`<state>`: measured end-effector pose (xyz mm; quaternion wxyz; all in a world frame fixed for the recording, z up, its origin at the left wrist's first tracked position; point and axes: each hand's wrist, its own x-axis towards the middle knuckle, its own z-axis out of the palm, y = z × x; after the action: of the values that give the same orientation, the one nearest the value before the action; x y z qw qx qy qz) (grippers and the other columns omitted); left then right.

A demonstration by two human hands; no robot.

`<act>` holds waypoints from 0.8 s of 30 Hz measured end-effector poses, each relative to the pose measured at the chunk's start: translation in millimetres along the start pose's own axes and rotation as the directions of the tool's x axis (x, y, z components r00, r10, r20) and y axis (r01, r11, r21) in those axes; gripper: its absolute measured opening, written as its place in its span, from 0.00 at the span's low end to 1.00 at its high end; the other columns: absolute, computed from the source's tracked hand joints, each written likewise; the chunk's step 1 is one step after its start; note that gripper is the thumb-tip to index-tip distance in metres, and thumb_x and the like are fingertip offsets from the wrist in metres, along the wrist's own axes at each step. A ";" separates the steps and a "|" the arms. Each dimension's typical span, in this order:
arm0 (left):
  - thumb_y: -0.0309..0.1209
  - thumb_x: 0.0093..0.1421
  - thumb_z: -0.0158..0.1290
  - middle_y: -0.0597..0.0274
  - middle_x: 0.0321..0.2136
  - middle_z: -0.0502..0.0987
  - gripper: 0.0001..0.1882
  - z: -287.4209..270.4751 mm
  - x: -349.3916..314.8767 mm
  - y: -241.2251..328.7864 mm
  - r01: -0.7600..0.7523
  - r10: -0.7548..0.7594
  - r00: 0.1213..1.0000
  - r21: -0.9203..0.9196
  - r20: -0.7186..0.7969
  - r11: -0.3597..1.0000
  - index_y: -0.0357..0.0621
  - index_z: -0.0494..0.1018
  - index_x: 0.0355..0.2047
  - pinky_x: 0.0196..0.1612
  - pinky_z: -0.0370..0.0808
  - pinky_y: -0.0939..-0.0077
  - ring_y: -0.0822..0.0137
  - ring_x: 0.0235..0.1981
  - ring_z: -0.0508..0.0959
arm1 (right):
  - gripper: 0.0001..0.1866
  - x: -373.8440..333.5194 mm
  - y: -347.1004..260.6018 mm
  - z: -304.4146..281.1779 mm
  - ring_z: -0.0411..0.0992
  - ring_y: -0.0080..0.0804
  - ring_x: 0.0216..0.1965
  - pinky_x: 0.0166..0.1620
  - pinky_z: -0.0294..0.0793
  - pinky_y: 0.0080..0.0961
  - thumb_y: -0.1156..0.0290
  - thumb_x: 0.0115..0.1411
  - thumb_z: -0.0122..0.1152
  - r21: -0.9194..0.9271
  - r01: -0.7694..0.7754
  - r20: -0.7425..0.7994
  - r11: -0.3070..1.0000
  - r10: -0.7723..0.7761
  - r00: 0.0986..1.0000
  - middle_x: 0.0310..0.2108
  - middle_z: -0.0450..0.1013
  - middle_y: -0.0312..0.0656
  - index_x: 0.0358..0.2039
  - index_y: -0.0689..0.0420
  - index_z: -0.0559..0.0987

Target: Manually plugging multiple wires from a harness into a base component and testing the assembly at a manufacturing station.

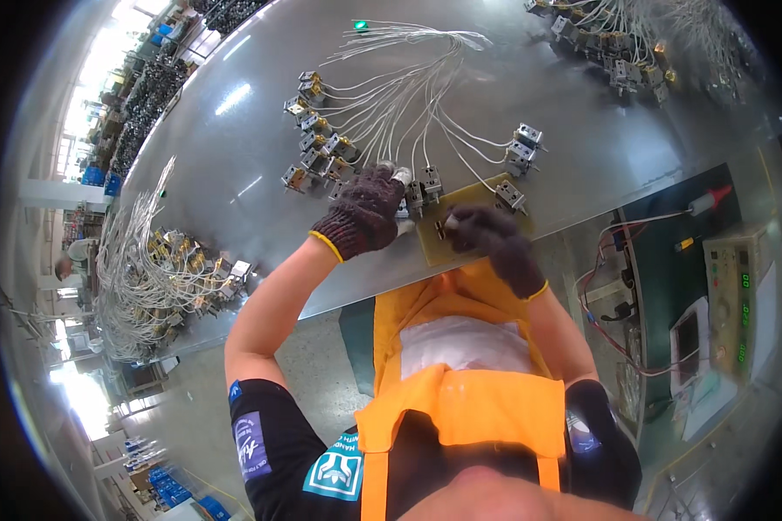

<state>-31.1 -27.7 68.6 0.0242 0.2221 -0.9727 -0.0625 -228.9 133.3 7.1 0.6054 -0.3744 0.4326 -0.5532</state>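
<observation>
Orange apron [460, 404] lies nearest; beyond it, a steel table [235, 156] bears a yellow mat [436, 248]. Over the mat, the right hand [500, 243] curls, its grip too blurred to tell. Beside the mat's left edge, the left hand [363, 213] pinches a metal block [402, 209], left of the right hand, long axis hidden.

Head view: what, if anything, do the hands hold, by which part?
Left dark-gloved hand, at boxy silver metal blocks: hold unclear. Right dark-gloved hand: blurred, cannot tell.
</observation>
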 end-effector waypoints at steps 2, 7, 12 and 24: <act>0.47 0.52 0.61 0.42 0.52 0.70 0.37 -2.9 2.4 -0.8 0.013 -0.014 0.999 0.038 0.047 0.999 0.36 0.65 0.56 0.57 0.67 0.54 0.42 0.54 0.70 | 0.13 -4.8 -8.3 -9.8 0.76 0.26 0.39 0.46 0.75 0.23 0.76 0.60 0.59 0.133 0.004 -0.180 0.991 0.020 0.983 0.39 0.78 0.42 0.46 0.63 0.77; 0.46 0.61 0.52 0.49 0.57 0.69 0.27 -27.9 20.0 -27.3 0.191 -0.077 0.937 -0.315 0.341 0.930 0.45 0.68 0.56 0.57 0.68 0.60 0.49 0.57 0.70 | 0.13 5.2 4.7 39.2 0.76 0.27 0.42 0.50 0.74 0.25 0.76 0.61 0.59 -0.332 0.225 0.220 0.916 -0.157 0.963 0.41 0.78 0.42 0.47 0.62 0.77; 0.42 0.64 0.45 0.52 0.43 0.78 0.18 -23.1 33.1 -26.3 0.059 -0.022 0.974 -0.160 0.225 0.985 0.52 0.74 0.50 0.50 0.72 0.59 0.48 0.46 0.76 | 0.14 40.3 45.6 84.0 0.76 0.37 0.43 0.50 0.74 0.28 0.75 0.62 0.58 -0.396 0.450 0.201 0.801 -0.403 0.893 0.43 0.77 0.47 0.49 0.60 0.76; 0.42 0.64 0.50 0.40 0.51 0.73 0.26 -13.1 0.0 -8.6 0.300 -0.234 0.954 -0.592 0.188 0.748 0.40 0.69 0.57 0.53 0.71 0.65 0.49 0.53 0.74 | 0.12 33.3 49.6 61.1 0.75 0.51 0.44 0.49 0.74 0.38 0.72 0.63 0.55 -0.556 0.383 0.051 0.738 -0.429 0.902 0.42 0.76 0.53 0.46 0.60 0.77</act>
<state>-26.4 -36.8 80.4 0.0365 0.3356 -0.8572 -0.3890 -154.0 104.0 -21.6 0.3176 -0.5955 0.5056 -0.5375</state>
